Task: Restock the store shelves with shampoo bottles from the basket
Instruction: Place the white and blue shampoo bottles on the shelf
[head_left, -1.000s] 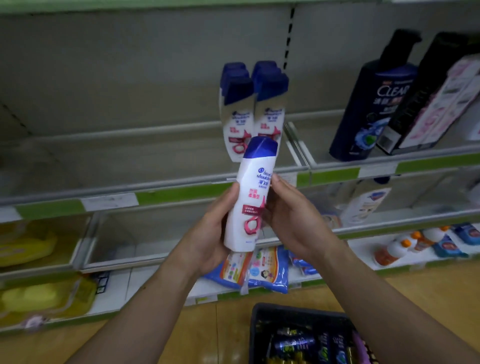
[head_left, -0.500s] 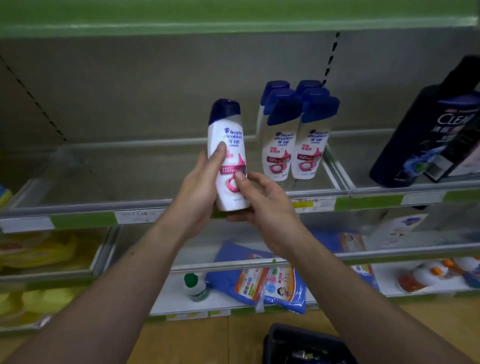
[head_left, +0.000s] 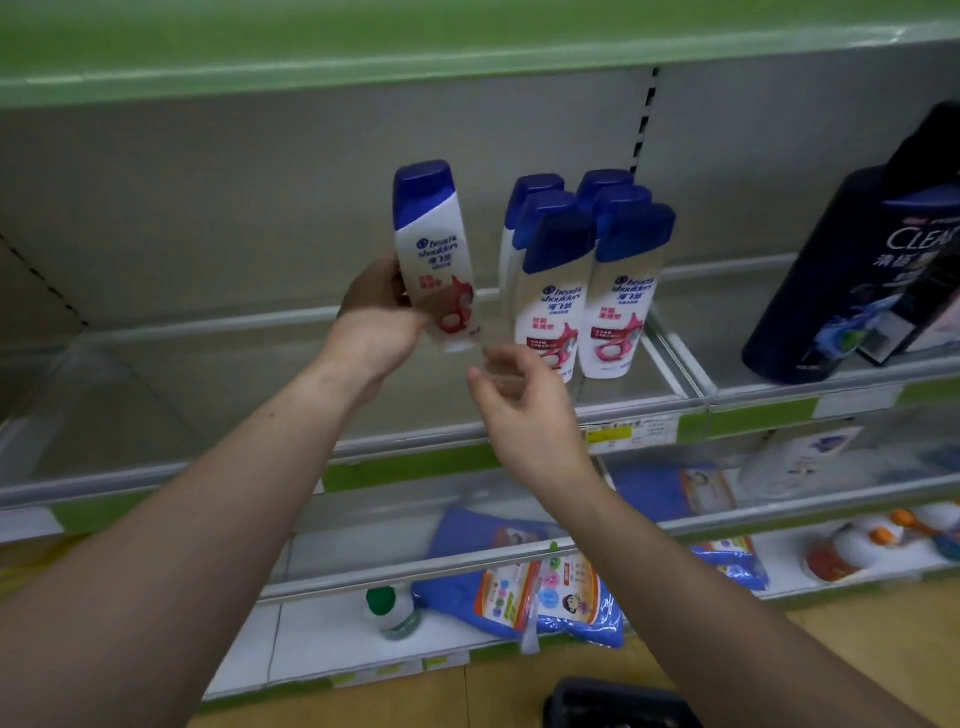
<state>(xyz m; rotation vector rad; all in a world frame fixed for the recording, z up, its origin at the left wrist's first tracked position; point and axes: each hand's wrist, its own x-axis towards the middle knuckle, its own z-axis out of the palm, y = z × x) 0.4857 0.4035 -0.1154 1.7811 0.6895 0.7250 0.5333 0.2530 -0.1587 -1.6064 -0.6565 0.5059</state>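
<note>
Left hand (head_left: 382, 317) wrapped around the lower half of a white shampoo bottle (head_left: 434, 249) with a blue cap, held upright and tilted slightly, above the shelf (head_left: 208, 364). Right hand (head_left: 519, 410) empty, fingers loosely spread, just below and to the right of that bottle, not touching it. Standing on the same shelf just to the right: a cluster of matching bottles (head_left: 587, 280), two in front and more behind. Farther right, a large dark bottle (head_left: 852, 260) in the next bay. Lower shelves holding blue refill pouches (head_left: 545, 592) and a small green-capped bottle (head_left: 389, 610). Rim of a dark basket (head_left: 618, 701) on the floor at the bottom edge.
</note>
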